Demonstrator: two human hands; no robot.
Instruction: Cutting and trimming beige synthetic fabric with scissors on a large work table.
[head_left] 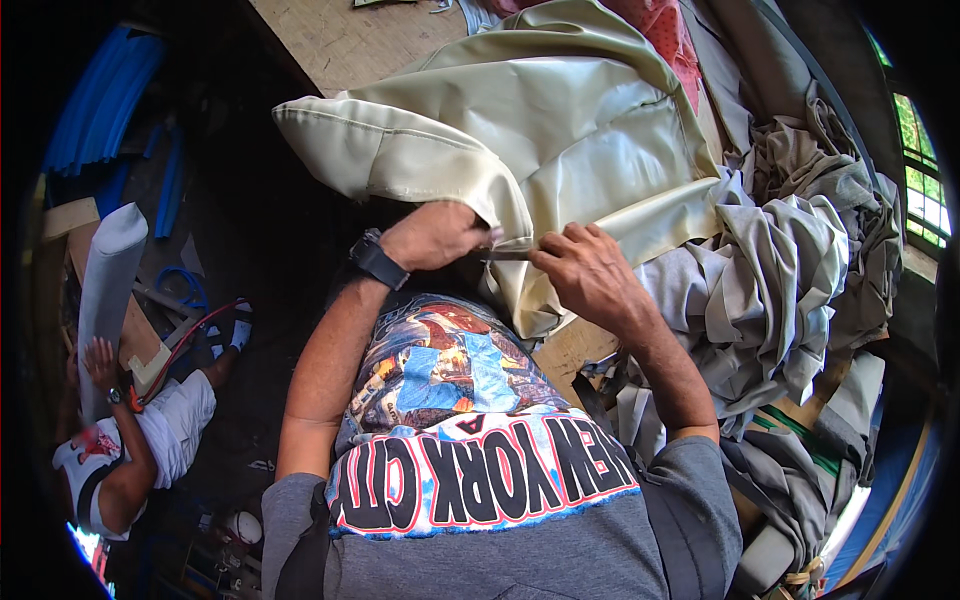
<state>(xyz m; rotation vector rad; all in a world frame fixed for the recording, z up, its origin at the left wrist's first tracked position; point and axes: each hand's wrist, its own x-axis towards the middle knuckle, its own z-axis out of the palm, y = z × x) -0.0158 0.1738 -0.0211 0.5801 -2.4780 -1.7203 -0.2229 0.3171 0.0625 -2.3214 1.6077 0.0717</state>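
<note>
A large, glossy cream cover [600, 130] of leather-like sheeting, with stitched seams, is bunched over the table in front of me. My left hand [437, 237], with a dark watch on its wrist, is closed on the cover's lower edge near a curved seam. Just to the right, my right hand [590, 272] grips a thin dark metal tool [508, 255] that points left toward the left fingertips. Its exact kind cannot be made out. Below the hands, a flap of the cover hangs close to my body.
The wooden table [350, 45] shows behind the cover. Heaps of grey fabric [760, 280] crowd the right side, below a barred window [925, 170]. At far left, another person [150, 430] sits low, holding a long grey padded piece [108, 275]. Blue strips [105, 95] hang behind.
</note>
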